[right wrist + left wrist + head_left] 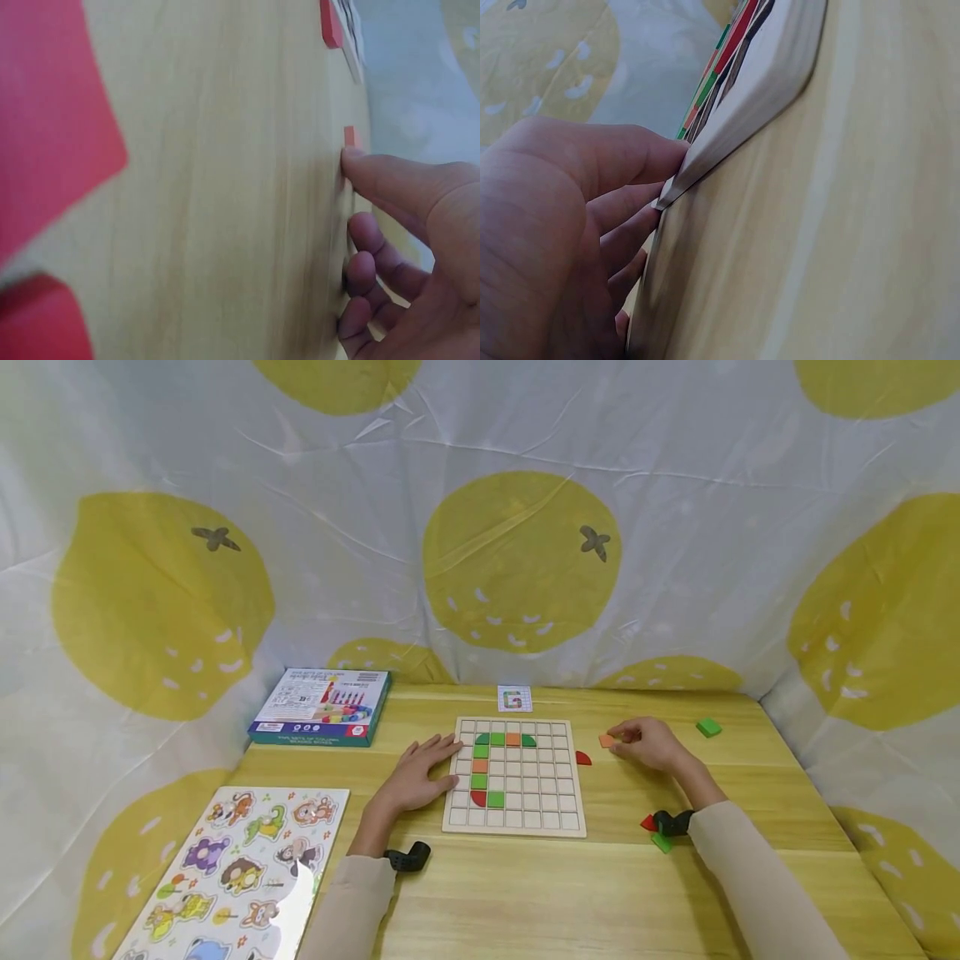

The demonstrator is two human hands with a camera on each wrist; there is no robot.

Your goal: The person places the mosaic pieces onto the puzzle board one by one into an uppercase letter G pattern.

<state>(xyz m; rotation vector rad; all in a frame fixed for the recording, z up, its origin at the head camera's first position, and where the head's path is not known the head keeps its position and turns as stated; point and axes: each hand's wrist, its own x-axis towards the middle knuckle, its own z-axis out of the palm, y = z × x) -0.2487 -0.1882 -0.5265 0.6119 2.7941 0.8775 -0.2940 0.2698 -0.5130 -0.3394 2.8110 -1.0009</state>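
Pinching orange tile (606, 741), right hand (649, 743)

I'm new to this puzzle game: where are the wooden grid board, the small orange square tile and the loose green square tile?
Wooden grid board (525, 793), head view, bare cells.
Small orange square tile (606, 741), head view, top face.
Loose green square tile (708, 727), head view, top face.

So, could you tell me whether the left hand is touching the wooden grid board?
Touching. In the left wrist view the left hand has its fingertips pressed against the edge of the grid board, no gap showing.
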